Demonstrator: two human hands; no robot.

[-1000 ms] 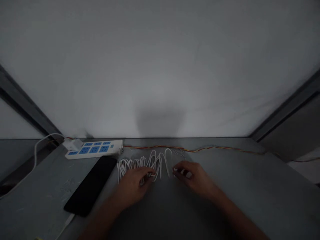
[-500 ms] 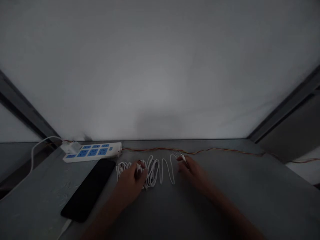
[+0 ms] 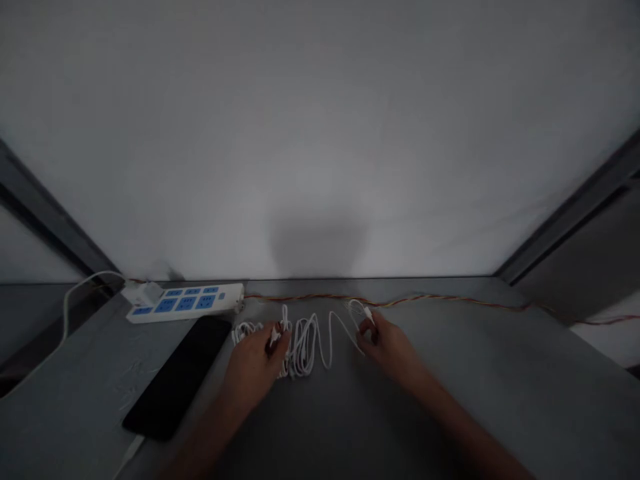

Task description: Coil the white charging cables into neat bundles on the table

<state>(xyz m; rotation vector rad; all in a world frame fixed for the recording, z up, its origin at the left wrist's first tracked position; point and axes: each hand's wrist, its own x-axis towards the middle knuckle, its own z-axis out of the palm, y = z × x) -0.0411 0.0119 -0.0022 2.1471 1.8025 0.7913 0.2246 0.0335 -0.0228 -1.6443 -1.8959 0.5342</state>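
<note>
White charging cables [image 3: 304, 347] lie in loose loops at the middle of the grey table. My left hand [image 3: 257, 360] is closed in a pinch over the left part of the loops, on a white cable with a small connector showing at the fingertips. To the right, my right hand [image 3: 387, 343] pinches a white cable end, its plug [image 3: 369, 313] sticking up past the fingers. A slack stretch of cable [image 3: 330, 337] runs between the loops and this hand.
A black phone [image 3: 177, 380] lies left of my left hand, with a white cable at its near end. Behind it is a white power strip [image 3: 230, 297] with blue sockets and a plugged-in charger [image 3: 147, 293]. Twisted red and yellow wires [image 3: 425, 298] run along the wall.
A white loop now stands up by my left fingertips, and that hand has shifted slightly left. The cable by my right hand has changed shape, curling above and below its fingers.
</note>
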